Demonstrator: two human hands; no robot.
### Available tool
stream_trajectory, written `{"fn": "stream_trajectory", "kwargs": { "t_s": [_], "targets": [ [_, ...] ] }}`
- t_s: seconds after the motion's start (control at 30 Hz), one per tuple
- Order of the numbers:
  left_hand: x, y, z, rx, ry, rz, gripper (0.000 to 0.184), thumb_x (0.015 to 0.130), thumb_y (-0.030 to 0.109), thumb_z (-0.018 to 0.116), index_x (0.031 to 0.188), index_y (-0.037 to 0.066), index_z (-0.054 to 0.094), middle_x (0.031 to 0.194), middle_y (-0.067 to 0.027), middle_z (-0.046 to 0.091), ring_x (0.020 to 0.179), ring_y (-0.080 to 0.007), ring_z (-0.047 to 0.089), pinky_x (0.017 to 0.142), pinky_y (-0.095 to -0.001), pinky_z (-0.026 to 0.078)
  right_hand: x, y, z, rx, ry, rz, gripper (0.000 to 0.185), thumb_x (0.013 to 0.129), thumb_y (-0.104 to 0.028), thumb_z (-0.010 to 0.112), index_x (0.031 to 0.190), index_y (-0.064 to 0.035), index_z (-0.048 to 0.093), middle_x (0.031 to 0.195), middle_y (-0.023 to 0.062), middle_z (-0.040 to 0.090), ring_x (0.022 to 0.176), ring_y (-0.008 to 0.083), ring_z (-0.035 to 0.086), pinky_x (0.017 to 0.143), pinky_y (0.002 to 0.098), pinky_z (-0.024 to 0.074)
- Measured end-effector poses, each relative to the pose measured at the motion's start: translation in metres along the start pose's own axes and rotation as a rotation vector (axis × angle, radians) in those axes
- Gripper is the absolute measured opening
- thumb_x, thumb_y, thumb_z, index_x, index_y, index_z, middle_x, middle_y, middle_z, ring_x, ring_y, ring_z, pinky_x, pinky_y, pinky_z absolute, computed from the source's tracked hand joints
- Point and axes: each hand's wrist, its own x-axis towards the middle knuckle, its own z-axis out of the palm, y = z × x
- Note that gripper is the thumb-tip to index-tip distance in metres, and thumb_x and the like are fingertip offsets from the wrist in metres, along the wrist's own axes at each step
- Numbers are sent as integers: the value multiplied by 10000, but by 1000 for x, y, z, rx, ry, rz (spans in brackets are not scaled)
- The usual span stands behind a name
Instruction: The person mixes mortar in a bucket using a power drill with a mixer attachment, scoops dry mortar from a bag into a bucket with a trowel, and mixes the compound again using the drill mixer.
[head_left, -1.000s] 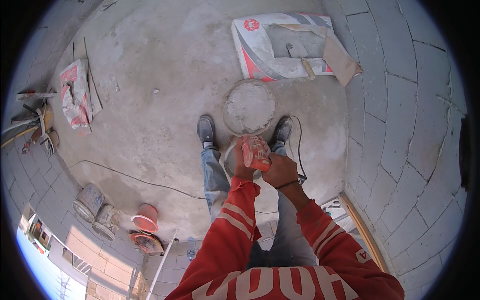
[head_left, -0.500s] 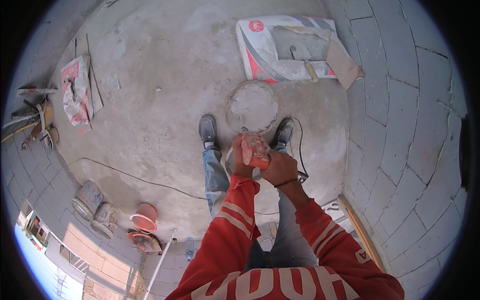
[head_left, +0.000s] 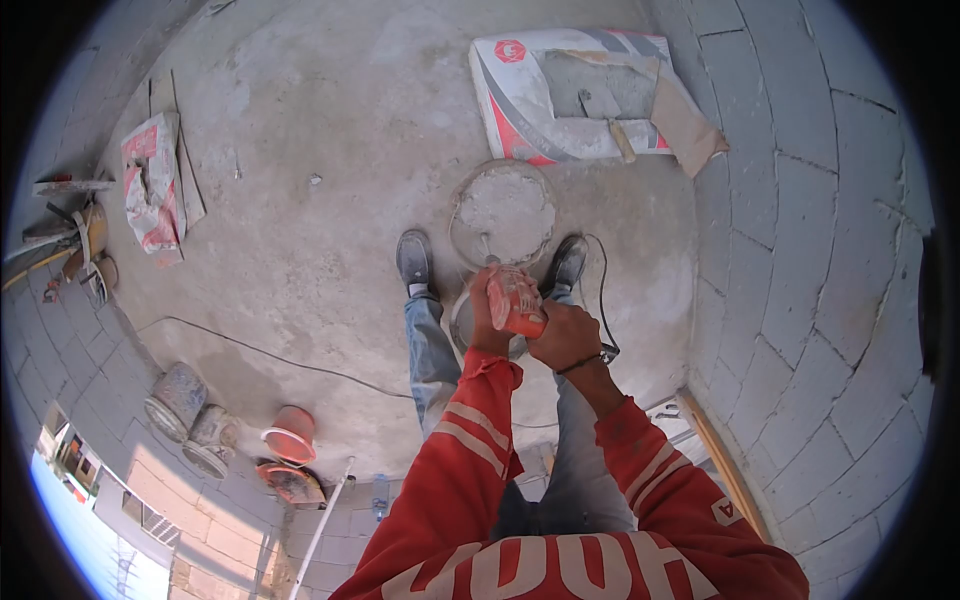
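Both hands grip a dusty red power drill [head_left: 515,303] with a mixing shaft pointing down into a bucket of grey mortar [head_left: 507,208]. My left hand [head_left: 484,318] is wrapped round the drill's left side. On the rear handle, my right hand [head_left: 567,336] is closed, its fingers partly hidden. The shaft's lower end is sunk in the mortar near the bucket's near side. Beneath the drill and my hands, another round container [head_left: 463,322] shows in part.
An opened cement bag [head_left: 510,90] holds grey powder and a trowel [head_left: 610,120]. A torn bag [head_left: 150,185] lies left. Buckets [head_left: 175,400] and a red bucket [head_left: 290,435] stand lower left. A cable [head_left: 290,355] crosses the floor. Block walls [head_left: 800,250] rise beside me.
The drill and both hands have shifted slightly to the right and towards me. The mortar's surface has changed a little; the shaft remains in the bucket.
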Motion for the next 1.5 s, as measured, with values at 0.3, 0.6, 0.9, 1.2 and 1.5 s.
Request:
{"fn": "stream_trajectory", "kwargs": {
  "t_s": [0.3, 0.6, 0.9, 1.2, 1.5],
  "targets": [
    [-6, 2, 5, -117, 28, -26, 482, 938, 419, 617, 1092, -38, 619, 923, -186, 672, 796, -353, 672, 721, -451, 582, 1, -1, 0, -9, 8, -37, 290, 698, -250, 785, 891, -60, 682, 824, 167, 727, 778, 393, 731, 669, 512, 581],
    [-4, 4, 11, -83, 68, 87, 493, 934, 426, 621, 1094, -40, 615, 920, -176, 675, 805, -331, 679, 716, -436, 584, 9, -2, 2, -1, -8, -15, 338, 706, -263, 790, 980, -76, 724, 842, 176, 741, 814, 405, 731, 719, 526, 585],
    [1, 10, 23, 24, 50, 26, 504, 915, 458, 624, 1056, -26, 635, 892, -174, 691, 766, -335, 688, 699, -434, 596, 12, 1, 2, 8, 12, 22, 276, 697, -250, 795, 875, -79, 673, 807, 179, 731, 799, 411, 729, 703, 524, 586],
    [4, 18, 19, -29, 47, -60, 517, 916, 468, 633, 1068, -26, 630, 883, -174, 691, 781, -334, 689, 714, -437, 596, 15, -7, -2, 3, 31, 0, 300, 694, -270, 791, 899, -76, 690, 805, 190, 731, 787, 424, 728, 700, 538, 588],
    [7, 15, 17, -83, 53, -44, 539, 916, 475, 631, 1086, -37, 621, 893, -160, 689, 793, -328, 681, 726, -430, 589, 16, -12, -6, -5, 19, 38, 281, 700, -268, 789, 889, -81, 698, 804, 201, 730, 792, 424, 730, 711, 533, 596]
  ]
}}
